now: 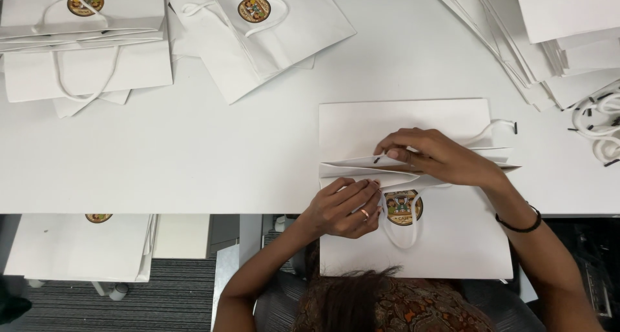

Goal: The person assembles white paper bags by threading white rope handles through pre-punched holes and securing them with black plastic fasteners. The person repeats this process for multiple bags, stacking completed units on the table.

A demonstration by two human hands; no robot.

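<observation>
A flat white paper bag (452,241) with a round colourful sticker (403,207) lies in front of me, hanging over the table's near edge. My left hand (342,208) pinches the bag's folded top edge beside the sticker; a ring shows on one finger. My right hand (436,154) presses on the fold and holds the end of a white cord handle (494,126) with a black tip. Another white handle loop (402,232) hangs below the sticker. A black band circles my right wrist.
Finished white bags with stickers are piled at the back left (84,41) and back middle (271,28). A stack of plain flat bags (549,41) sits back right, loose white cords (597,122) beside it. More bags (77,245) rest on a lower surface at left.
</observation>
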